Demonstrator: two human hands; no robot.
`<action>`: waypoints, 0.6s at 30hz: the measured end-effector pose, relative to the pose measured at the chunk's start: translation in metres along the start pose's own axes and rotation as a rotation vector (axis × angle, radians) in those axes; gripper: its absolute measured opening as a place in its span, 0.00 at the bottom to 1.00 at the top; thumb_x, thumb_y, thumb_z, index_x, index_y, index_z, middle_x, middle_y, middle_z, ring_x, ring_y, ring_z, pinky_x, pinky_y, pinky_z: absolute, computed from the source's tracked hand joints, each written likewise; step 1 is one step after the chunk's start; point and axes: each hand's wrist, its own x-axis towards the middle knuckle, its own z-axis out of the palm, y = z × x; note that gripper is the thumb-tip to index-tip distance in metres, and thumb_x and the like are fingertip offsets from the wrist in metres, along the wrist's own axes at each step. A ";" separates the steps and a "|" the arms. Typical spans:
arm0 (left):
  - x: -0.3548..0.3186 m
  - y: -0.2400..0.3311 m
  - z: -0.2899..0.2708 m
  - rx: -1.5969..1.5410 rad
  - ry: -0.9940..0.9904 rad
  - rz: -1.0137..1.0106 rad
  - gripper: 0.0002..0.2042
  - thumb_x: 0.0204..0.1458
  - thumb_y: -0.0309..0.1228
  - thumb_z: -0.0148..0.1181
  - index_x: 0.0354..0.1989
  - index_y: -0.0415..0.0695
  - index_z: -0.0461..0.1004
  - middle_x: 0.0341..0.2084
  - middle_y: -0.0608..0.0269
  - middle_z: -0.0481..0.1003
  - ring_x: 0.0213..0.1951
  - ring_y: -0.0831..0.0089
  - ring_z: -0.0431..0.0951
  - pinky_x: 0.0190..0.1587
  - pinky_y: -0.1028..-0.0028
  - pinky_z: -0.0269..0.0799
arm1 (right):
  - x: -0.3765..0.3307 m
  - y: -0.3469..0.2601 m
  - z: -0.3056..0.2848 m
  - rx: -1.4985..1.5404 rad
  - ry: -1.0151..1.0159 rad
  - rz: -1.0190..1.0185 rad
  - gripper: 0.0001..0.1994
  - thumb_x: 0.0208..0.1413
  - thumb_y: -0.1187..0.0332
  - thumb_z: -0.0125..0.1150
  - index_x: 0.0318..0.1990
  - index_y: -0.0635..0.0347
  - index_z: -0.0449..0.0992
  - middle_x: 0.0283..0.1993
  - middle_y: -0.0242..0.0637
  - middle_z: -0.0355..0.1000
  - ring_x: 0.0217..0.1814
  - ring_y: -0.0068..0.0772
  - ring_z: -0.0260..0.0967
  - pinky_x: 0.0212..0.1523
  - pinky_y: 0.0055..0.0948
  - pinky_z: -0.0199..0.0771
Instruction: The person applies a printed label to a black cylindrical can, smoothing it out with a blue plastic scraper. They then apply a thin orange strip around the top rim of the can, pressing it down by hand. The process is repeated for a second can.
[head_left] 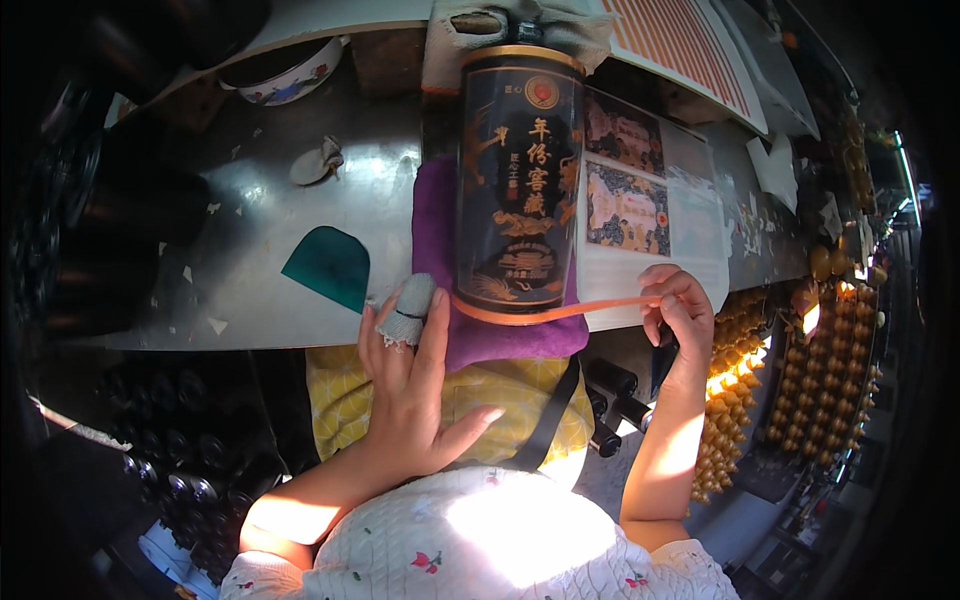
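A black cylindrical bottle point(490, 160) with gold trim and printed decoration lies on a folded purple cloth point(435, 240), its base toward me. Around the base edge runs an orange strip point(610, 303), its free length stretched out to the right. My right hand point(685, 320) pinches that far end between thumb and fingers. At the base's left side, my left hand point(405, 400) has its fingers spread, the index fingertip by the strip's left end; whether it presses there I cannot tell. A grey cloth finger cover point(410, 310), tied with a dark band, wraps a left finger.
A dark green scraper point(332, 268) lies on the metal table point(240, 310). Beyond it are a crumpled scrap point(316, 162) and a patterned enamel bowl point(290, 82). Decal sheets point(628, 208) and a stack of orange strips point(680, 45) are right of the bottle. Racks of gold pieces point(820, 390) stand at right.
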 end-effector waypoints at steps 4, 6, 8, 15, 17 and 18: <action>0.003 0.000 0.000 -0.009 0.002 0.020 0.49 0.52 0.55 0.61 0.72 0.29 0.47 0.62 0.36 0.56 0.67 0.35 0.49 0.66 0.34 0.31 | 0.000 0.000 0.002 0.003 0.016 0.011 0.02 0.56 0.75 0.57 0.33 0.63 0.73 0.46 0.42 0.72 0.32 0.18 0.65 0.20 0.13 0.58; 0.003 0.001 0.001 -0.012 0.003 0.019 0.50 0.52 0.55 0.62 0.72 0.30 0.47 0.63 0.36 0.56 0.67 0.35 0.49 0.66 0.34 0.30 | 0.000 0.000 0.003 0.000 0.025 0.020 0.02 0.56 0.75 0.57 0.33 0.63 0.72 0.46 0.42 0.72 0.32 0.18 0.65 0.20 0.13 0.58; 0.002 0.002 0.003 -0.011 0.003 0.015 0.51 0.51 0.54 0.64 0.72 0.30 0.46 0.63 0.36 0.56 0.67 0.35 0.49 0.66 0.34 0.30 | 0.000 -0.001 0.004 0.002 0.032 0.029 0.02 0.56 0.75 0.56 0.32 0.63 0.72 0.46 0.42 0.72 0.32 0.18 0.65 0.20 0.13 0.58; 0.004 0.002 0.004 0.000 -0.006 0.018 0.52 0.50 0.54 0.65 0.72 0.30 0.46 0.61 0.36 0.57 0.67 0.34 0.49 0.66 0.34 0.29 | 0.001 -0.001 0.003 0.020 0.016 0.039 0.02 0.56 0.75 0.56 0.32 0.63 0.72 0.46 0.41 0.72 0.33 0.18 0.65 0.21 0.13 0.59; 0.004 0.002 0.003 0.002 -0.007 0.022 0.52 0.50 0.54 0.65 0.72 0.30 0.46 0.60 0.37 0.58 0.67 0.34 0.49 0.66 0.34 0.29 | 0.001 0.000 0.004 0.022 0.015 0.038 0.02 0.56 0.75 0.57 0.32 0.63 0.72 0.46 0.41 0.72 0.33 0.18 0.65 0.21 0.13 0.59; 0.003 0.002 0.003 0.005 -0.005 0.025 0.52 0.50 0.53 0.65 0.72 0.30 0.46 0.59 0.37 0.58 0.67 0.34 0.49 0.66 0.34 0.29 | 0.002 0.000 0.004 0.021 0.012 0.037 0.02 0.56 0.75 0.57 0.32 0.63 0.72 0.46 0.42 0.72 0.33 0.18 0.65 0.21 0.13 0.59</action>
